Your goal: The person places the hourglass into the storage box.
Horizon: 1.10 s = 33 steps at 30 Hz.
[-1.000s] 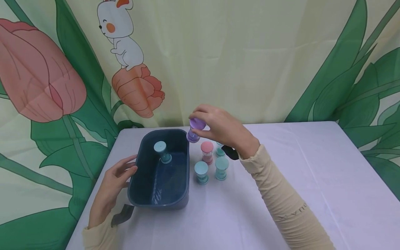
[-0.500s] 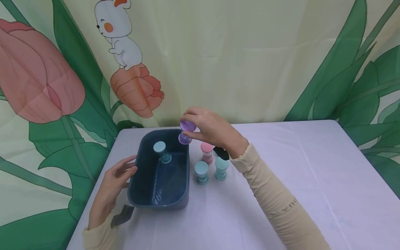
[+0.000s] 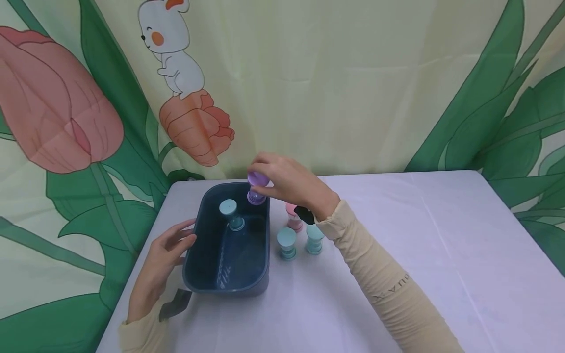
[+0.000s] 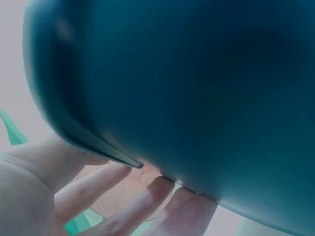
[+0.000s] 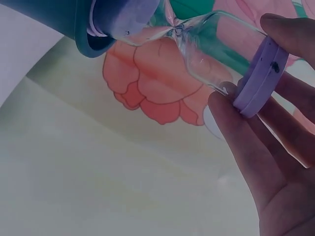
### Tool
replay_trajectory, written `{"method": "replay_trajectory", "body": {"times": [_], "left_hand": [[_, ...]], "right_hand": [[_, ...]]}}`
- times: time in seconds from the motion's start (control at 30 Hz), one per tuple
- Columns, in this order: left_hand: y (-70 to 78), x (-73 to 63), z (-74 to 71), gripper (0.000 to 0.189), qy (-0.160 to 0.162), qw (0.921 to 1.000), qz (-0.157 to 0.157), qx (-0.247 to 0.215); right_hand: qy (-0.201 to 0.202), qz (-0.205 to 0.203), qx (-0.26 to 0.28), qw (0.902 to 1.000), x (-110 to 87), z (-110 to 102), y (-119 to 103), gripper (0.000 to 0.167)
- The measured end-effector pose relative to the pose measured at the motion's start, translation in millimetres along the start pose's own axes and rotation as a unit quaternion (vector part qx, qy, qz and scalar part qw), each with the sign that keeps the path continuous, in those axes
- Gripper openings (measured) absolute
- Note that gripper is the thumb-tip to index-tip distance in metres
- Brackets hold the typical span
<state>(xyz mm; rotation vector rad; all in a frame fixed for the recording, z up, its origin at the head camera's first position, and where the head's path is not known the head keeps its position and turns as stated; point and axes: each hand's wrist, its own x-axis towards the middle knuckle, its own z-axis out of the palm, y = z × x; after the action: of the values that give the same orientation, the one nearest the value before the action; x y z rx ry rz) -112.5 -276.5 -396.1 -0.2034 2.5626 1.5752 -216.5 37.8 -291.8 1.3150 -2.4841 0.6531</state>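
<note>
Over the far right corner of a dark blue bin [image 3: 262, 284], my right hand [image 3: 289, 182] holds a purple hourglass [image 3: 258, 179]. In the right wrist view, thumb and fingers pinch the purple cap [image 5: 261, 76] at one end. Purple sand [image 5: 123, 22] lies in the other bulb, down by the bin's rim. My left hand [image 3: 165, 255] rests against the bin's left side, and its fingers [image 4: 147, 196] touch the outer wall in the left wrist view. Inside the bin stands one teal hourglass [image 3: 231, 214].
Right of the bin, two teal hourglasses [image 3: 287, 243] stand on the white-covered table [image 3: 375, 274]. Behind them a pink hourglass [image 3: 294, 223] is partly hidden by the right wrist. A printed curtain [image 3: 335, 98] hangs along the table's back edge.
My right hand has carried the purple hourglass leftward, from beside the bin's right rim to over its inside. The left hand and the bin stay put.
</note>
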Motion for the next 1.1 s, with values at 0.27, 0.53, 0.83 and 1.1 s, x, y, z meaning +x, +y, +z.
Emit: {"method": "replay_trajectory", "body": {"times": [0.27, 0.53, 0.83, 1.1], "left_hand": [[2.5, 0.1, 2.0, 0.061, -0.003, 1.0, 0.006, -0.002], [3.9, -1.7, 1.6, 0.062, -0.002, 1.0, 0.001, 0.008], [-0.5, -1.0, -1.2, 0.062, 0.001, 1.0, 0.002, 0.009], [-2.4, -0.4, 1.8, 0.062, 0.002, 1.0, 0.002, 0.01]], "right_hand": [[-0.038, 0.03, 0.003, 0.9988, 6.5, 5, 1, 0.038], [-0.065, 0.037, -0.01, 0.9971, 15.9, 16, 5, 0.036], [-0.095, 0.033, -0.024, 0.9947, 28.4, 31, 9, 0.033], [-0.13, 0.035, -0.034, 0.9903, 31.9, 47, 13, 0.032]]}}
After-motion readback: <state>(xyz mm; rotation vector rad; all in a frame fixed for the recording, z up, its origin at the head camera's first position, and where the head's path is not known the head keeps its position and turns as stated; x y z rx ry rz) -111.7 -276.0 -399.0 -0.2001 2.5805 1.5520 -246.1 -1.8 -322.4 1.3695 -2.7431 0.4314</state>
